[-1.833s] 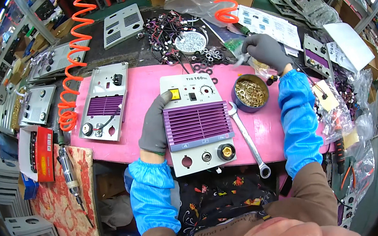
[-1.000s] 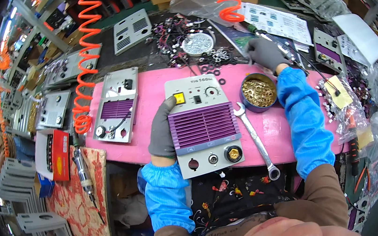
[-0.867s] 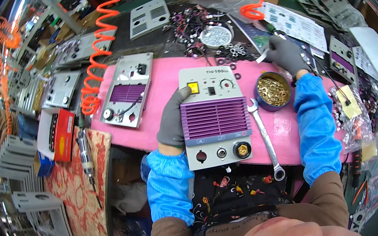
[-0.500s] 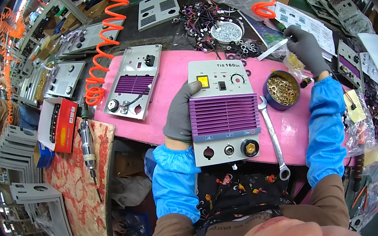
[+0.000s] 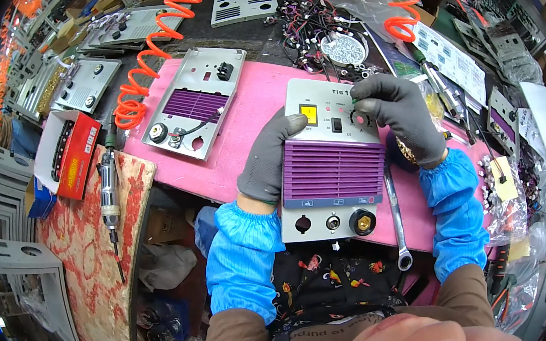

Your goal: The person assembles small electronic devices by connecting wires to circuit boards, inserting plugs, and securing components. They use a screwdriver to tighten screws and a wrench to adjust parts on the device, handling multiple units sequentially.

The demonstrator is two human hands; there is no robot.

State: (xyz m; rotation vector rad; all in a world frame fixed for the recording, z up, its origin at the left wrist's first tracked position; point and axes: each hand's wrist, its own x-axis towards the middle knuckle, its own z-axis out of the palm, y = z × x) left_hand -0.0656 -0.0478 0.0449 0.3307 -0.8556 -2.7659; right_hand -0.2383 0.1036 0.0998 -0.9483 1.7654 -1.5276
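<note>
A grey machine front panel [image 5: 312,224] with a purple louvred grille [image 5: 334,170] is tilted up before me, over the front edge of the pink mat. It has a yellow rocker switch [image 5: 308,115], a black switch and a brass-centred socket [image 5: 363,221]. My left hand [image 5: 266,161], in a grey glove, is closed on its left edge, the thumb beside the yellow switch. My right hand [image 5: 404,113], also gloved, has its fingertips pinched together at the panel's upper right, over the dial. What they pinch is hidden. A combination wrench [image 5: 398,223] lies right of the panel.
A second panel [image 5: 193,105] lies at left on the pink mat [image 5: 250,98]. Beyond are cable bundles [image 5: 310,29] and a dish of small parts [image 5: 344,48]. A power screwdriver [image 5: 109,197] is at left, another [image 5: 440,88] at right. Orange coiled hoses [image 5: 159,45] hang down.
My right hand has come left and down from the far right to the panel's dial, and the white strip at its fingers no longer shows. The left hand still holds the panel. The view has shifted.
</note>
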